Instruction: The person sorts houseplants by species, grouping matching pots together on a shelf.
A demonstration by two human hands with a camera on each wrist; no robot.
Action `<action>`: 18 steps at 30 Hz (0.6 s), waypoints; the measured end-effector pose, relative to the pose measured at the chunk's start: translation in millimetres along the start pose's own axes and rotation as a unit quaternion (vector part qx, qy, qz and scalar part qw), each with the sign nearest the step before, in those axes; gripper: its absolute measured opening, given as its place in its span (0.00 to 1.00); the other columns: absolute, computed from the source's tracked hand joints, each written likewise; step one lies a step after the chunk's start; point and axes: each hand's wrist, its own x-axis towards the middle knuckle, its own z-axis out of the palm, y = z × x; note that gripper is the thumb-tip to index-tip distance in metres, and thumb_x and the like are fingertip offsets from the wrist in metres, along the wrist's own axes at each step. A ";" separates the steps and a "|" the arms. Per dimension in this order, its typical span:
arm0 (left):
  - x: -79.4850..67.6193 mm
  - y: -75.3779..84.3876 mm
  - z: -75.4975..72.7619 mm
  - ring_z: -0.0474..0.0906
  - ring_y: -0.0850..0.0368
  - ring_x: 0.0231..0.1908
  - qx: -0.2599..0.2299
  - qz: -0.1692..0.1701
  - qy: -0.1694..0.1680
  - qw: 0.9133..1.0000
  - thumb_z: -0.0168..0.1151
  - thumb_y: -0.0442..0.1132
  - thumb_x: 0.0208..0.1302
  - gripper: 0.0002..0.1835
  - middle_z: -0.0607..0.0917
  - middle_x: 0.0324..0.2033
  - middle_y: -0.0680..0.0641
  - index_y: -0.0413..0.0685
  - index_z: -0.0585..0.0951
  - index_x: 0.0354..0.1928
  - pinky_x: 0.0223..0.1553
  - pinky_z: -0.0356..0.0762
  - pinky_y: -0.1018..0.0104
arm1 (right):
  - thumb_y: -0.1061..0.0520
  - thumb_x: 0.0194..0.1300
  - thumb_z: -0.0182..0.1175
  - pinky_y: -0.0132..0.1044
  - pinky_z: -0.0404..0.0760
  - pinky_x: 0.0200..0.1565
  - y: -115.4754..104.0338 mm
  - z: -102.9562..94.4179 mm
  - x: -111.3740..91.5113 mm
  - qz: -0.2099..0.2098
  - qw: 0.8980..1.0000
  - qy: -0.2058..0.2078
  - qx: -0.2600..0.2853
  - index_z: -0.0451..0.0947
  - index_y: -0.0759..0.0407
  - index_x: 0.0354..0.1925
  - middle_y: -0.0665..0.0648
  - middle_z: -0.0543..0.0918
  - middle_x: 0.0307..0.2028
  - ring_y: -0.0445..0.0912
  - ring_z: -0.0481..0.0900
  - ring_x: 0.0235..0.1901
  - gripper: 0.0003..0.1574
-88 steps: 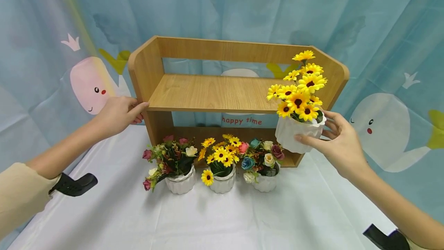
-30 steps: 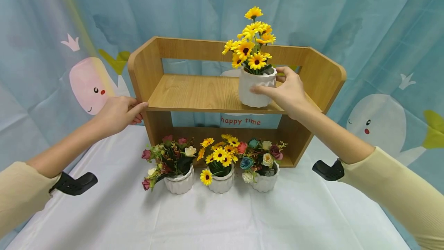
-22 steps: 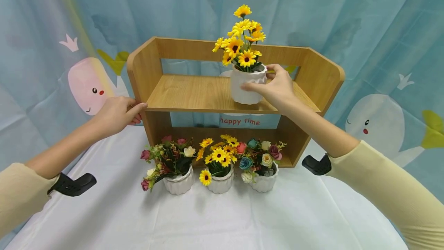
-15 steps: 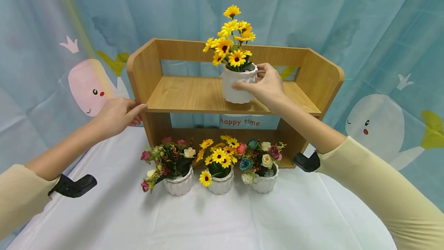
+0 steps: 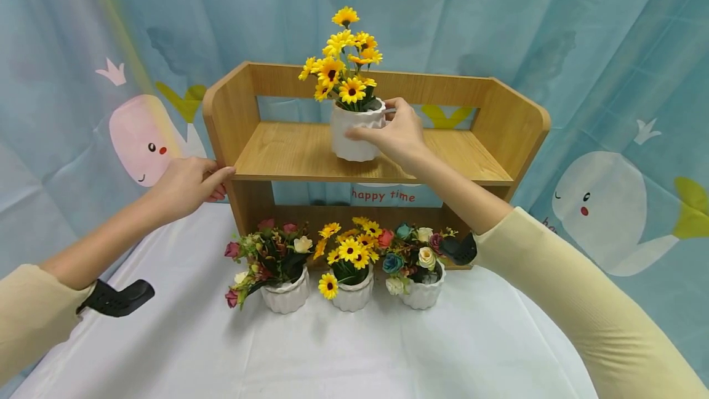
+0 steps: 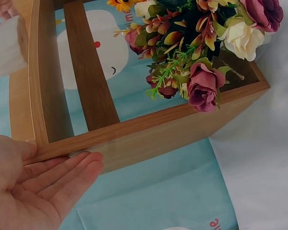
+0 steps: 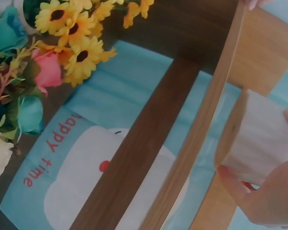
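My right hand [image 5: 396, 134] grips a white flowerpot [image 5: 354, 137] of yellow artificial sunflowers, thumb on the front and fingers round the far side. The pot is upright, close over the upper board of the wooden shelf [image 5: 288, 149], near its middle. In the right wrist view the same pot [image 7: 261, 136] shows its underside rim toward the board. My left hand [image 5: 188, 186] holds the shelf's left side panel at the height of the upper board. In the left wrist view, the left hand [image 6: 33, 184] has its thumb at the panel edge and fingers along the outer side.
Three more white pots stand in a row before the lower level: one with dark pink roses [image 5: 285, 294], one with sunflowers [image 5: 352, 294], one with mixed roses [image 5: 423, 294]. A white cloth [image 5: 332, 356] covers the table. Behind the shelf hangs a blue printed curtain [image 5: 526, 17].
My right hand has carried the sunflower pot from in front of the shelf's right side up over the upper board, then leftward to its middle. The left hand has stayed on the side panel.
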 end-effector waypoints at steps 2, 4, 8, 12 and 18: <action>0.1 0.1 0.2 0.83 0.52 0.24 0.000 0.000 -0.001 1.000 0.51 0.47 0.78 0.24 0.85 0.21 0.46 0.33 0.83 0.31 0.27 0.78 0.65 | 0.44 0.49 0.79 0.38 0.78 0.52 -2.3 3.5 1.9 -0.002 1.000 0.000 -0.005 0.63 0.58 0.67 0.57 0.73 0.60 0.48 0.73 0.55 0.55; 0.5 -0.4 0.4 0.83 0.52 0.24 -0.002 0.002 -0.003 1.000 0.50 0.47 0.78 0.24 0.85 0.21 0.46 0.33 0.83 0.31 0.27 0.78 0.65 | 0.44 0.49 0.79 0.38 0.78 0.51 -5.0 6.5 3.6 -0.006 1.000 -0.002 -0.011 0.63 0.58 0.66 0.56 0.74 0.58 0.48 0.73 0.53 0.54; 1.4 -0.7 0.7 0.83 0.53 0.24 -0.006 0.005 -0.004 1.000 0.50 0.47 0.79 0.25 0.85 0.21 0.47 0.33 0.83 0.31 0.27 0.79 0.65 | 0.43 0.49 0.79 0.37 0.78 0.47 -10.7 12.3 5.9 -0.009 1.000 -0.010 -0.019 0.64 0.57 0.65 0.56 0.74 0.56 0.47 0.73 0.50 0.53; 1.2 -0.9 -0.3 0.82 0.53 0.24 -0.003 0.004 -0.002 1.000 0.51 0.47 0.78 0.24 0.85 0.20 0.47 0.34 0.83 0.31 0.27 0.78 0.66 | 0.43 0.49 0.79 0.35 0.76 0.42 -16.0 20.0 7.9 -0.015 1.000 -0.017 -0.020 0.64 0.57 0.64 0.56 0.74 0.52 0.47 0.72 0.46 0.51; -0.2 -1.4 -2.1 0.82 0.54 0.24 -0.005 0.007 -0.001 1.000 0.51 0.47 0.78 0.24 0.85 0.20 0.47 0.34 0.83 0.31 0.27 0.78 0.68 | 0.43 0.49 0.79 0.34 0.74 0.39 -19.2 32.8 11.2 -0.023 0.999 -0.025 -0.026 0.65 0.58 0.61 0.56 0.75 0.48 0.47 0.72 0.44 0.50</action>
